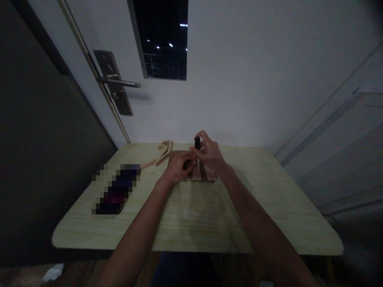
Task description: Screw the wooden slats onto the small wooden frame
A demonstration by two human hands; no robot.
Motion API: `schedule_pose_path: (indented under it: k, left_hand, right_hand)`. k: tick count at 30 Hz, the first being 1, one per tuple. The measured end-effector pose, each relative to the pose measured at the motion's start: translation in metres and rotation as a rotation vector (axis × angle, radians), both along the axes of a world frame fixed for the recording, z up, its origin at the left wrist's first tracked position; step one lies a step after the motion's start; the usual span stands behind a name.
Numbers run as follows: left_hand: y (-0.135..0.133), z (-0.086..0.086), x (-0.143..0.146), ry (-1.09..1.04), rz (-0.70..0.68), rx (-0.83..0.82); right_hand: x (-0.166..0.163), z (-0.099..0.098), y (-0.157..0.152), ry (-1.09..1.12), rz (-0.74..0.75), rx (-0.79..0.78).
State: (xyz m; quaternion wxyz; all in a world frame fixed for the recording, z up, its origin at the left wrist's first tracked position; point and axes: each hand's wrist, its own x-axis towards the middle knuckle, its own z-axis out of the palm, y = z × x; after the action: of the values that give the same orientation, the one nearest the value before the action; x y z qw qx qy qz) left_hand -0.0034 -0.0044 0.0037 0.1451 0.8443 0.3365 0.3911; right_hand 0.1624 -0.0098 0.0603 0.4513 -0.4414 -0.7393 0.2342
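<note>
My right hand is closed in a pinch on a small black object, held upright over a brown bag that lies at the far middle of the light wooden table. My left hand rests curled on the bag's left side, holding it. The bag's tan strap trails off to the left behind the hands. Much of the bag is hidden by both hands.
A blurred dark rectangular item lies on the table's left part. A white wall stands just behind the table, with a door and metal handle at left and a dark window above. Floor shows below the near edge.
</note>
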Motion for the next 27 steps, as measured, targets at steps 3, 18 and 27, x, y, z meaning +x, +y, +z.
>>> schedule_pose_path:
  k: [3,18,27]
  left_hand:
    - [-0.0002,0.0007,0.0001,0.003,-0.007,0.007]
    - [0.001,-0.0001,0.001,0.0,0.005,0.009]
    - [0.0004,0.0011,0.0,0.02,-0.005,0.008]
  right_hand:
    - [0.0004,0.0003,-0.0013,-0.028,-0.046,0.019]
    - [0.0063,0.0035,-0.0011,0.033,0.159,0.044]
    - [0.0076,0.0036,-0.0027,0.043,0.116,0.031]
